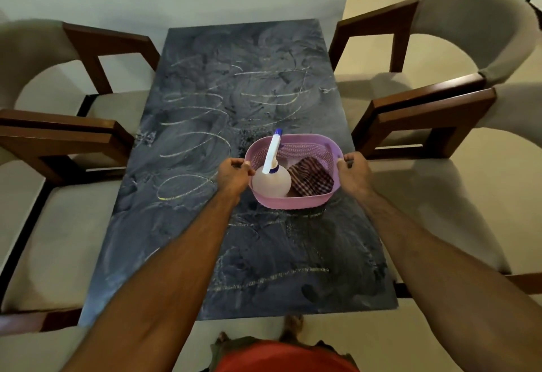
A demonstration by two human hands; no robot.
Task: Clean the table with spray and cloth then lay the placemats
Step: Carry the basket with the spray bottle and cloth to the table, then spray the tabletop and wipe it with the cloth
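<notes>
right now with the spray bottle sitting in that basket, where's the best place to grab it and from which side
Grip the spray bottle by its narrow neck, just under the blue-and-white trigger head, coming straight down from above. The purple basket walls block its round body from the sides, and the checked cloth crowds its right. The head leans away toward the table's far end, so the neck is probably the easiest part to reach.

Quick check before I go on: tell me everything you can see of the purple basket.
The purple basket is an oval plastic tub with a smooth rolled rim and perforated, lattice-like walls. It sits upright over the right middle of the chalk-marked dark table; whether it rests on it or is just lifted, I cannot tell. The left hand and right hand grip its rim at opposite ends. Inside stand a translucent spray bottle with a white-and-blue head and a checked cloth.
</notes>
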